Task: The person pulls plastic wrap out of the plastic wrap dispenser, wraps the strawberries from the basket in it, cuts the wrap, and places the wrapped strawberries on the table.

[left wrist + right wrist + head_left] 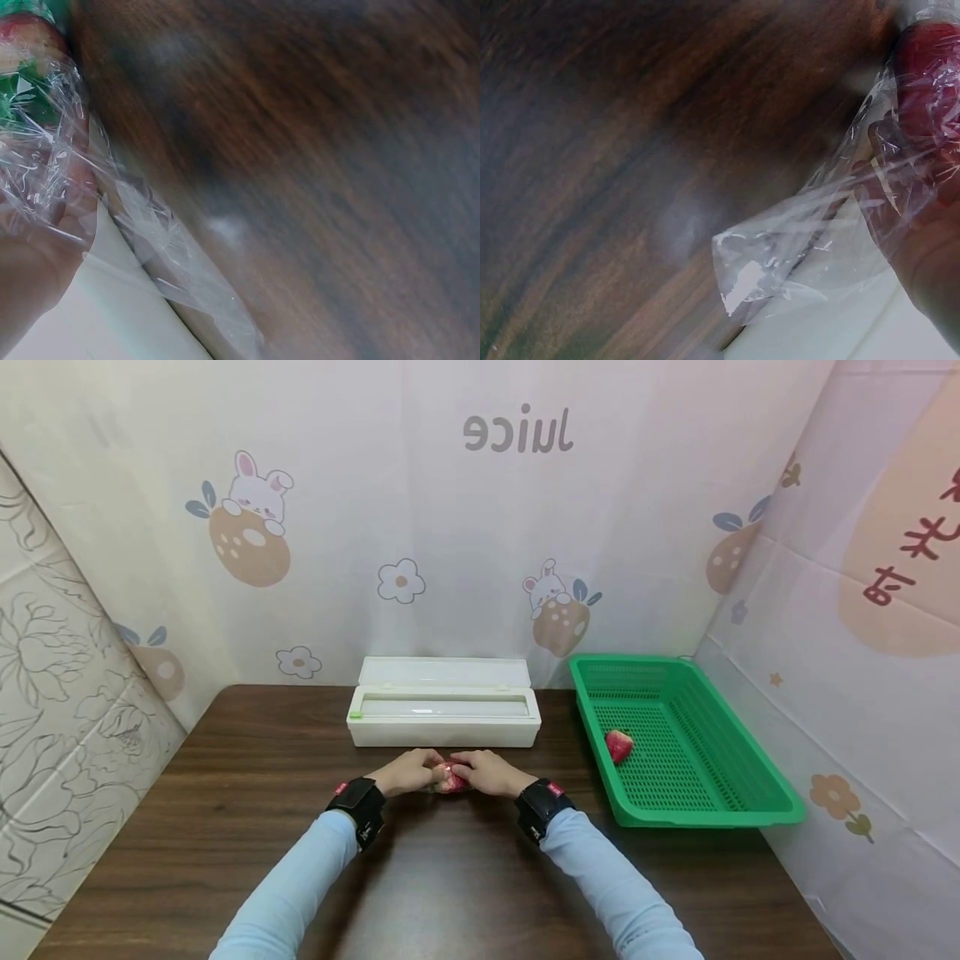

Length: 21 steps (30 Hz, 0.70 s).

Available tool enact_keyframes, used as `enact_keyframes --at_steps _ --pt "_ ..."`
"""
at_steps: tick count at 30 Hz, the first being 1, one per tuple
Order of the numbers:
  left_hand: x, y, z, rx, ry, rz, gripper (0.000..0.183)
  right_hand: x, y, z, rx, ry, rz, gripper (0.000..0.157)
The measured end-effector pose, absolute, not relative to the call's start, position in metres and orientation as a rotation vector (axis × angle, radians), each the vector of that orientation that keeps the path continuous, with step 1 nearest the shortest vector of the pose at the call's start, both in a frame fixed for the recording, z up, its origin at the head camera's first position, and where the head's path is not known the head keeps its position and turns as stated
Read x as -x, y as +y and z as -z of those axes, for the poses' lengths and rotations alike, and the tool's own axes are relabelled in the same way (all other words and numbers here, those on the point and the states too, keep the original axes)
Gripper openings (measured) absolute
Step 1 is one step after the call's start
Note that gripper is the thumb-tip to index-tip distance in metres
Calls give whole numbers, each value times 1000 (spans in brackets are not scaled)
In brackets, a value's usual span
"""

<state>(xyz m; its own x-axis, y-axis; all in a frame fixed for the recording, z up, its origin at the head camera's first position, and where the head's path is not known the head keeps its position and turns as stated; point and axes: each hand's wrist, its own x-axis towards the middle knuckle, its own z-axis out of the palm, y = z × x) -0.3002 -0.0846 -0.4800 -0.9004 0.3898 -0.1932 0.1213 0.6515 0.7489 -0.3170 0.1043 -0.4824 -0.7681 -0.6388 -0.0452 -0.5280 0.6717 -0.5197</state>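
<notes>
Between my two hands, low over the table just in front of the white box, is a red fruit [451,778] with pale patches, wrapped in clear cling film [765,262]. My left hand [408,771] grips the fruit and film from the left side. From the other side my right hand [493,773] holds it with curled fingers. Loose film [165,247] trails off past the left hand in its wrist view. A similar tail hangs by the right hand, and crinkled layers cover the fruit [930,82] there. The fingers partly hide the fruit.
Behind the hands stands a white cling film dispenser [442,732], its lid [444,672] raised against the curtain. To the right a green perforated basket [708,818] holds another red fruit [618,746]. The dark wooden table [225,810] reaches back to a printed curtain [337,527].
</notes>
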Motion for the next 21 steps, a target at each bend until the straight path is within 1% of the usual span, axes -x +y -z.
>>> enact_keyframes --at_steps 6,9,12,13,16,21 --pt "300 -85 482 -402 2507 -1134 28 316 106 478 900 2670 774 42" --pt "299 -85 482 -412 2505 -1134 27 315 106 475 924 2670 770 54" --pt "299 -86 484 -419 2514 -1133 27 312 105 474 990 2686 691 68" --pt "299 -87 484 -425 2519 -1130 27 311 104 474 1017 2695 651 70" --pt "299 -88 486 -448 2517 -1134 29 308 102 476 1067 2721 555 71" --pt "297 -87 485 -478 2506 -1141 31 304 101 481 1086 2762 529 62"
